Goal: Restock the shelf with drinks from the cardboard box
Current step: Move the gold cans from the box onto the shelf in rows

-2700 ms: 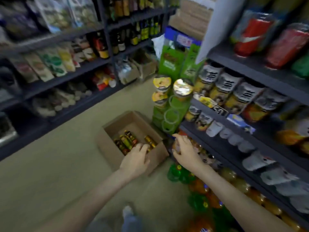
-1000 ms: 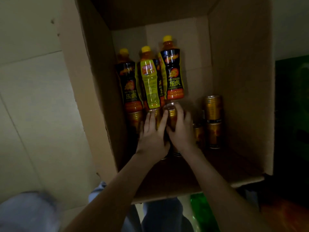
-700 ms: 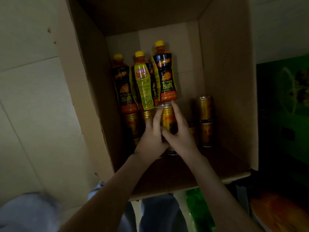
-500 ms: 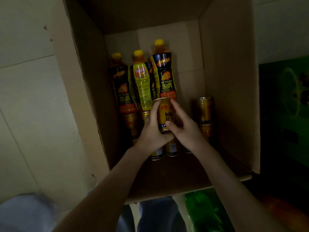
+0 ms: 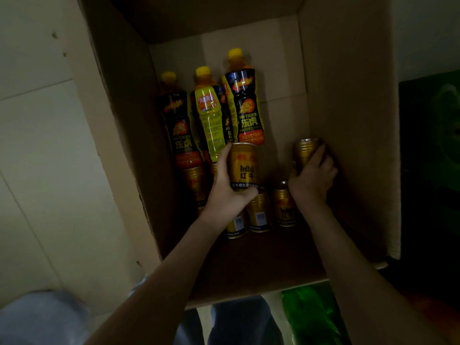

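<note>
**Both hands on cans inside the box**

In the cardboard box [image 5: 348, 95], clustered gold cans [image 5: 258, 215] sit nearest. The left hand [image 5: 225, 195] has its grip wrapped round one gold can [image 5: 242, 165]; the right hand [image 5: 312, 175] clasps a second can [image 5: 305, 149] by the right wall. Three bottles [image 5: 245, 108] sit farthest.

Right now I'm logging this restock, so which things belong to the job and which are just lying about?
Job: cardboard box; Red Bull can in left hand; second can in right hand; Hi-Tiger bottles.
Lying about: green bottle; tiled floor.
</note>
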`<state>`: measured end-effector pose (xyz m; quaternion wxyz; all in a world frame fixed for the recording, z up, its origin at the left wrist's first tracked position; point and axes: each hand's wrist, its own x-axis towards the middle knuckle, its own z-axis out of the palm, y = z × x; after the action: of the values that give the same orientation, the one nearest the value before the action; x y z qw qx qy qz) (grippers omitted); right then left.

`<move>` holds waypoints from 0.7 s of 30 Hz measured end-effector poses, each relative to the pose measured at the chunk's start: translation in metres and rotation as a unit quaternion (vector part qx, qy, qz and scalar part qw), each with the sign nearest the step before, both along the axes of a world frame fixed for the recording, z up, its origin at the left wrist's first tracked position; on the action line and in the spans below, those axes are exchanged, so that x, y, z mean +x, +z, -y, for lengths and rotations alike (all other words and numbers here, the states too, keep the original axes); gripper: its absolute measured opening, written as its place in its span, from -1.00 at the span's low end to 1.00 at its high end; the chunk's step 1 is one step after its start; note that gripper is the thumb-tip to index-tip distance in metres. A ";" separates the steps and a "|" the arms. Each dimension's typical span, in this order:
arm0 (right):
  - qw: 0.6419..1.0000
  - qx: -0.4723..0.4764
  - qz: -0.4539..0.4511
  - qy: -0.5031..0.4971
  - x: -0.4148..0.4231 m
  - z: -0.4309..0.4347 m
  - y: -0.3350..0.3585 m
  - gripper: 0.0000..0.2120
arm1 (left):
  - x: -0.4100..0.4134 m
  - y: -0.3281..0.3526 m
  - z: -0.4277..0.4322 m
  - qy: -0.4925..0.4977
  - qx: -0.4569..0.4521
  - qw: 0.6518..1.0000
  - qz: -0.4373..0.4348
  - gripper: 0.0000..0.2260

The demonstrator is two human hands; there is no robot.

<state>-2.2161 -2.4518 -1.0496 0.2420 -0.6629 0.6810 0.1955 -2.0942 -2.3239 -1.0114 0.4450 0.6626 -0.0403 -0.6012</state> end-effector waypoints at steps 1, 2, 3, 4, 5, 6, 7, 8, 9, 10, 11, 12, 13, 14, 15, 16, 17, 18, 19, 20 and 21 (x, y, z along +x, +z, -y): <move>1.000 -0.008 -0.007 0.016 0.003 0.000 -0.002 -0.23 | 0.001 0.000 -0.001 0.014 0.002 1.000 -0.013 -0.11; 0.999 -0.014 -0.002 0.030 0.007 -0.001 -0.004 -0.24 | 0.003 0.001 -0.001 0.023 0.004 0.999 -0.021 -0.09; 0.999 -0.016 0.005 0.051 0.009 -0.002 -0.005 -0.26 | 0.004 0.001 -0.002 0.026 0.006 0.999 -0.024 -0.08; 0.997 -0.010 0.006 0.075 0.011 -0.004 -0.008 -0.27 | 0.005 0.002 -0.003 0.027 0.007 0.999 -0.026 -0.07; 0.996 0.001 0.006 0.092 0.012 -0.006 -0.011 -0.27 | 0.007 0.003 -0.004 0.025 0.006 0.999 -0.028 -0.07; 0.995 0.011 0.009 0.097 0.012 -0.007 -0.014 -0.27 | 0.008 0.005 -0.004 0.025 0.006 0.999 -0.032 -0.07; 0.995 0.022 0.016 0.097 0.012 -0.008 -0.017 -0.26 | 0.009 0.007 -0.005 0.024 0.005 0.999 -0.036 -0.07; 0.994 0.028 0.024 0.099 0.012 -0.007 -0.018 -0.25 | 0.011 0.010 -0.006 0.022 0.005 0.999 -0.041 -0.08; 0.994 0.027 0.028 0.105 0.012 -0.007 -0.016 -0.26 | 0.012 0.014 -0.006 0.020 0.006 0.999 -0.046 -0.08; 0.993 0.019 0.030 0.112 0.012 -0.005 -0.011 -0.27 | 0.014 0.020 -0.007 0.018 0.007 0.998 -0.052 -0.08; 0.993 0.009 0.033 0.111 0.012 -0.004 -0.002 -0.27 | 0.016 0.028 -0.007 0.017 0.007 0.998 -0.058 -0.08; 0.995 0.003 0.042 0.095 0.013 -0.004 0.010 -0.25 | 0.018 0.038 -0.008 0.017 0.007 0.998 -0.065 -0.07; 0.996 0.004 0.060 0.065 0.016 -0.005 0.026 -0.23 | 0.021 0.049 -0.009 0.019 0.009 0.997 -0.072 -0.06; 0.996 0.010 0.084 0.029 0.019 -0.007 0.046 -0.21 | 0.024 0.064 -0.010 0.022 0.011 0.996 -0.081 -0.05; 0.994 0.019 0.110 -0.008 0.022 -0.009 0.071 -0.20 | 0.028 0.081 -0.011 0.024 0.015 0.996 -0.088 -0.03; 0.989 0.031 0.136 -0.044 0.027 -0.011 0.099 -0.20 | 0.032 0.099 -0.011 0.024 0.018 0.995 -0.093 -0.02; 0.983 0.045 0.159 -0.075 0.031 -0.014 0.130 -0.21 | 0.038 0.119 -0.012 0.018 0.020 0.995 -0.095 -0.02; 0.977 0.059 0.179 -0.100 0.035 -0.018 0.162 -0.23 | 0.044 0.142 -0.012 0.006 0.021 0.995 -0.094 -0.03; 0.970 0.073 0.199 -0.121 0.039 -0.023 0.195 -0.24 | 0.052 0.167 -0.012 -0.008 0.019 0.996 -0.088 -0.02; 0.961 0.086 0.223 -0.140 0.043 -0.027 0.227 -0.25 | 0.060 0.193 -0.012 -0.023 0.016 0.996 -0.083 -0.01; 0.950 0.098 0.249 -0.161 0.047 -0.032 0.260 -0.26 | 0.068 0.222 -0.011 -0.038 0.008 0.996 -0.079 0.00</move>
<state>-2.1690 -2.4201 -0.7899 0.4960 -0.5454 0.6739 0.0485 -2.0266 -2.3127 -0.7898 0.4182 0.6147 -0.0249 -0.6683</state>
